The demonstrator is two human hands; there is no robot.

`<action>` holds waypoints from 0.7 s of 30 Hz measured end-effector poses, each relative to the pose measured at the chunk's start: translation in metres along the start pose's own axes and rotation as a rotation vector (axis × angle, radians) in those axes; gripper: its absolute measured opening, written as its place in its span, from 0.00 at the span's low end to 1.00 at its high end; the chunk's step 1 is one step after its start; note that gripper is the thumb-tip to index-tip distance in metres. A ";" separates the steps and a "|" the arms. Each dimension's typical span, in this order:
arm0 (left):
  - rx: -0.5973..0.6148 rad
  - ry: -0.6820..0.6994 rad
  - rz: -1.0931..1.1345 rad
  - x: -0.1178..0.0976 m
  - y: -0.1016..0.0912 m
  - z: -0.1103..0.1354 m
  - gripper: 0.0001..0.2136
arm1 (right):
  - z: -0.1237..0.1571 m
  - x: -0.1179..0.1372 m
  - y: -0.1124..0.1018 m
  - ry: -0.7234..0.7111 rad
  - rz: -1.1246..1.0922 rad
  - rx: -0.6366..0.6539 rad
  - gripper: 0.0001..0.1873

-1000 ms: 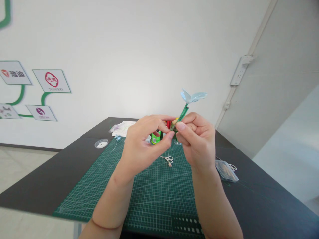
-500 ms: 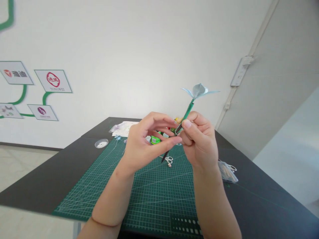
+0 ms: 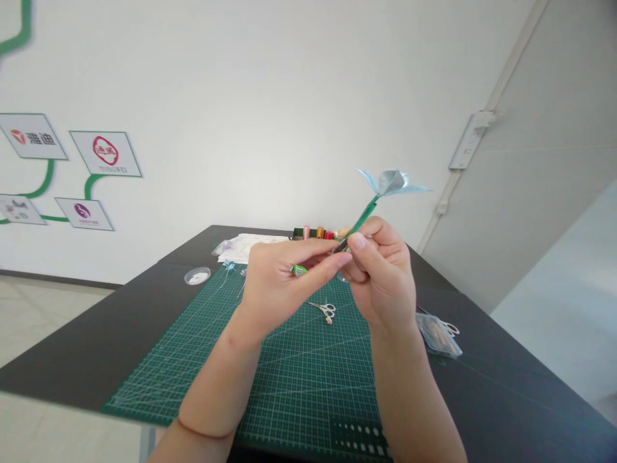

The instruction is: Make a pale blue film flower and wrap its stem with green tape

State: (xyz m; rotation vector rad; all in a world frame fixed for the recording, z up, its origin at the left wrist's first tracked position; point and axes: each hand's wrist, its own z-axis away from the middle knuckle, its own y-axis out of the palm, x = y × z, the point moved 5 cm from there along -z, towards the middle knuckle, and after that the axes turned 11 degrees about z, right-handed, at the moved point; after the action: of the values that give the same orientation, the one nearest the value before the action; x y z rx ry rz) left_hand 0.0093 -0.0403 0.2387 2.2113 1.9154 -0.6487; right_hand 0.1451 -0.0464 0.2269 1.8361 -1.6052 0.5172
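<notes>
Head view: right hand (image 3: 383, 280) pinches a thin green-taped stem (image 3: 362, 215) with glossy pale-blue petals (image 3: 393, 182); left hand (image 3: 279, 286)'s grip unclear.

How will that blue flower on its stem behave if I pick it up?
Probably very light: the right hand holds the flower by a fingertip grip on the stem. Thin petals look crushable. The stem stands straight, so likely stiffish.

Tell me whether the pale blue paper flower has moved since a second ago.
Yes. The paper flower has shifted right, closer to the white wall box, held in the right hand.
</notes>
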 end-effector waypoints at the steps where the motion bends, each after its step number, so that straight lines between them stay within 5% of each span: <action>1: 0.005 -0.006 0.000 0.000 0.000 0.000 0.05 | 0.000 0.000 0.000 -0.008 -0.006 0.007 0.11; 16: -0.008 -0.100 0.096 0.003 0.001 0.002 0.07 | 0.000 -0.002 0.003 -0.032 -0.025 0.036 0.11; 21: 0.007 -0.220 0.284 0.008 0.004 0.000 0.05 | 0.000 -0.004 0.004 -0.021 -0.056 0.048 0.10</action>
State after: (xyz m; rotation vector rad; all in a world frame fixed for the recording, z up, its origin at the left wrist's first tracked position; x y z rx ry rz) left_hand 0.0143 -0.0338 0.2341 2.2476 1.4634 -0.8104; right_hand 0.1407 -0.0434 0.2252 1.9219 -1.5623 0.5171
